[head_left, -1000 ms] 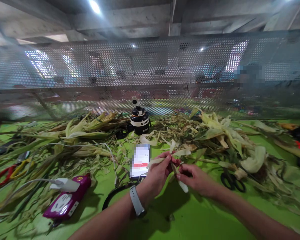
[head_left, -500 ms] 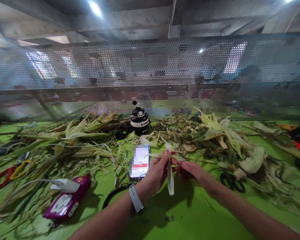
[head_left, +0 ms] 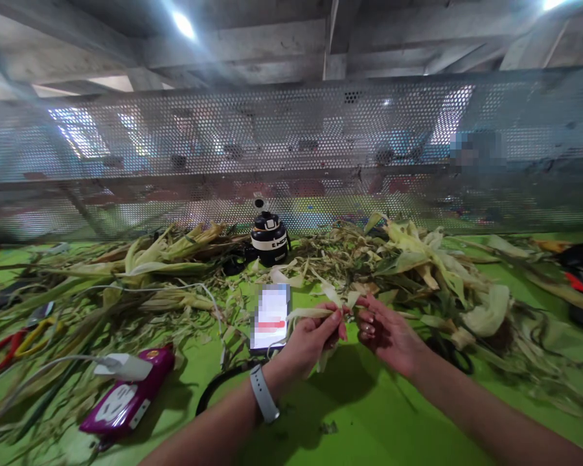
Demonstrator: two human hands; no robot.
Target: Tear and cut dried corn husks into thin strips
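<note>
My left hand (head_left: 311, 340), with a grey watch band (head_left: 264, 393) on the wrist, is closed around a small bundle of pale corn husk strips (head_left: 315, 312). My right hand (head_left: 386, 333) sits just to its right, fingers curled, with the fingertips pinching the husk tips near the left thumb. Both hands hover above the green table (head_left: 359, 421), right beside a phone (head_left: 271, 316) lying flat.
Heaps of corn husks and leaves lie at the left (head_left: 165, 259) and right (head_left: 432, 265). A black bottle (head_left: 269, 239) stands at the back by the perforated metal screen (head_left: 291, 149). A purple power bank (head_left: 126, 400) with a white plug, scissors (head_left: 14, 340) at left and black scissors (head_left: 454, 356) at right lie nearby.
The husk strip that hung down between my hands has been drawn up into the left hand's bundle. My right hand has risen and moved close against the left.
</note>
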